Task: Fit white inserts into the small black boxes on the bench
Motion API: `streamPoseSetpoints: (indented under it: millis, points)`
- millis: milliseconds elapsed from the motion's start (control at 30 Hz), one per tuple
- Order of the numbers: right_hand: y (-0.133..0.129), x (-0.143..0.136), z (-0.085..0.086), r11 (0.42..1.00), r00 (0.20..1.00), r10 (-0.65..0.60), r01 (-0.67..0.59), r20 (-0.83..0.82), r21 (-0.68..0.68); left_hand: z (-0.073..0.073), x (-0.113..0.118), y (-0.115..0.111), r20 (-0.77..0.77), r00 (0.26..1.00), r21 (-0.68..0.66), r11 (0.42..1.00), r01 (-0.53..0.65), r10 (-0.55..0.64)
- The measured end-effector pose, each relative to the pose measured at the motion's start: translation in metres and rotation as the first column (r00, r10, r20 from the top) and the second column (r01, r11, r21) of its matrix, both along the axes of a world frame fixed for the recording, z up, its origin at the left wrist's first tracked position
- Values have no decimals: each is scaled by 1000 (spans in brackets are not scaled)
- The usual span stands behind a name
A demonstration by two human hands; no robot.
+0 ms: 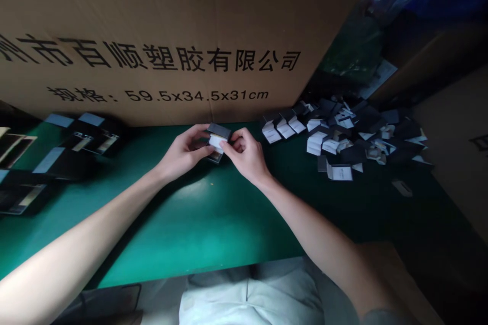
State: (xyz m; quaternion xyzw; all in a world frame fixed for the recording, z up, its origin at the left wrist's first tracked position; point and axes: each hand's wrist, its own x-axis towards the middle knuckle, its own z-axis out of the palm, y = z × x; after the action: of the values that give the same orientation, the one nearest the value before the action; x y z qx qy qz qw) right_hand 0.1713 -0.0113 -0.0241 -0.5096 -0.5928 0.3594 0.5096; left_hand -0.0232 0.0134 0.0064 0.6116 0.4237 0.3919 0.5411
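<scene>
The box [218, 131] is in the person's two hands, just above or on the far part of the green worktop [198, 228], in front of the big carton [171, 10]; whether it touches the surface I cannot tell. It is small, and its top is a dark grey, nearly black slab with straight edges and a dull surface, set slightly askew. Under the slab runs a thin pale yellowish line, then a plain white panel [215, 140] facing the person. Lower down shows a darker part with a brownish tint, partly covered by the thumbs and too small to make out well.

The left hand [187, 151] holds the box from its left, fingers behind and thumb across the lower front. The right hand [247, 155] is narrow, its fingers curled at the box's right side and its thumb pressed on the white panel.

To the right lies a heap of dark pieces [354, 152] with white inner faces, some bearing small print; three stand in a row at its near-left end. On the left sit black cases [72, 162] with pale bluish tops, some showing light strips in front.
</scene>
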Motion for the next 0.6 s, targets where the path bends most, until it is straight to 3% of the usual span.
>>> streamPoseSetpoints:
  millis: [367,600]
  points:
    - [-3,0,4,998,997,5,-10,79,62,-9,2,-5,-74,996,110,992,59,-51]
    - [0,-1,-1,994,1000,10,-11,18,113,-4,3,-6,33,998,-7,999,49,-49]
